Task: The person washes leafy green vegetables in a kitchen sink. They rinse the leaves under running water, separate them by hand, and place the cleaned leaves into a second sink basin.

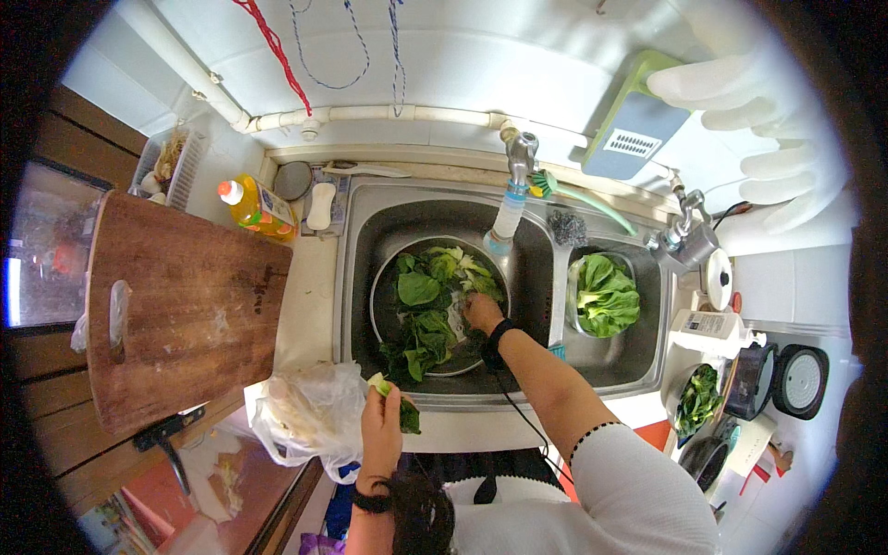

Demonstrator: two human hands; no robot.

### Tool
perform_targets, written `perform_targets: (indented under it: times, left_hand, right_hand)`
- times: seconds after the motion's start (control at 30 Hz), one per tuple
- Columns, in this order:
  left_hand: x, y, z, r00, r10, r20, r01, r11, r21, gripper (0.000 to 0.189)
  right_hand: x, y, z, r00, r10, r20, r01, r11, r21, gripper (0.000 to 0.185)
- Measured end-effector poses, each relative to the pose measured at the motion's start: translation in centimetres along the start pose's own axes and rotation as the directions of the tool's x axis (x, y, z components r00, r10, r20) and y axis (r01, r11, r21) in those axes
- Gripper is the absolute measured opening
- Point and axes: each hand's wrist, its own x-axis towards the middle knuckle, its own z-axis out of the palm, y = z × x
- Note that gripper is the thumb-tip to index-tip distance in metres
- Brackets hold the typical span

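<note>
My left hand (381,415) is closed around a leafy green stalk (409,417) at the sink's front edge; its pale cut end pokes out above my thumb. Down in the larger sink bowl (531,291), my right hand (483,313) reaches into a round metal basin (375,305). Its fingertips are hidden among the greens, so whether they grip anything is unclear. Loose green leaves (424,340) fill much of the basin, with paler leaves (451,262) towards the back. A head of leafy greens (605,295) rests in a clear container in the smaller bowl to the right.
The faucet (510,201) hangs over the basin's back right. Left of the sink are a plastic bag (312,409), a wooden cutting board (187,312) and a yellow soap bottle (257,208). On the right stand a second tap (683,239) and a bowl of greens (699,402).
</note>
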Motion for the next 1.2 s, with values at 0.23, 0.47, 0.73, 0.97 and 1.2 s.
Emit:
perform_targets:
  times: [0.23, 0.47, 0.73, 0.97, 1.2]
  left_hand:
    - [-0.4, 1.2, -0.2, 0.995, 0.089, -0.051, -0.085, 0.993, 0.083, 0.022]
    - [-0.2, 0.6, -0.4, 0.996, 0.092, -0.022, -0.091, 0.996, 0.014, 0.022]
    - [-0.6, -0.6, -0.5, 0.997, 0.072, 0.016, -0.072, 0.997, -0.013, 0.021]
    - [-1.2, -0.5, -0.5, 0.997, 0.079, 0.011, -0.079, 0.997, -0.028, 0.02]
    - [-1.6, -0.3, -0.9, 0.997, 0.075, 0.002, -0.075, 0.997, -0.027, 0.02]
  right_hand:
    - [-1.5, 0.2, -1.8, 0.991, 0.026, -0.134, 0.007, 0.971, 0.237, 0.035]
    - [-3.4, 0.0, -4.5, 0.961, 0.076, -0.266, 0.006, 0.955, 0.296, 0.039]
    - [-2.9, 0.5, -2.8, 0.988, -0.001, -0.155, 0.062, 0.918, 0.391, 0.028]
    - [-1.3, 0.2, -1.6, 0.987, 0.079, -0.139, -0.064, 0.992, 0.106, 0.025]
    - [-1.3, 0.0, -0.5, 0.994, -0.004, -0.112, 0.002, 1.0, -0.015, 0.032]
